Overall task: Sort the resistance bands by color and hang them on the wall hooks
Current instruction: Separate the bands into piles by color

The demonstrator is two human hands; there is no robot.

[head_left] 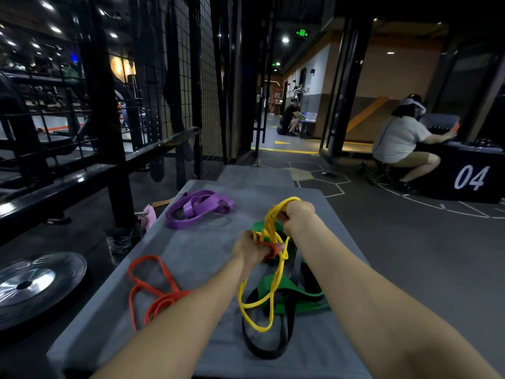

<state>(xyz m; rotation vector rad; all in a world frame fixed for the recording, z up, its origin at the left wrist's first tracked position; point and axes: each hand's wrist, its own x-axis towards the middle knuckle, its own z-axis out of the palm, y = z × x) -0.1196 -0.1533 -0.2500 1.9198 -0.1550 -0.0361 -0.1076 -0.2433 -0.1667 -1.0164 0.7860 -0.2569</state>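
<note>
Thin yellow bands (pixel 269 272) hang in loops between both hands above the grey mat (pixel 191 242). My right hand (pixel 299 214) grips their top end. My left hand (pixel 252 248) holds them lower down, with a bit of red band (pixel 273 248) in its fingers too. Under the yellow loops lie wide green bands (pixel 300 294) and a black band (pixel 262 348). Red bands (pixel 153 283) lie at the mat's left, and purple bands (pixel 196 207) at its far left.
A black wire-mesh wall and rack (pixel 169 91) stand to the left. A weight plate (pixel 35 283) lies on the floor at the left. A seated person (pixel 401 140) is at a black box marked 04 (pixel 470 179) on the right; another person (pixel 289 119) crouches far down the corridor.
</note>
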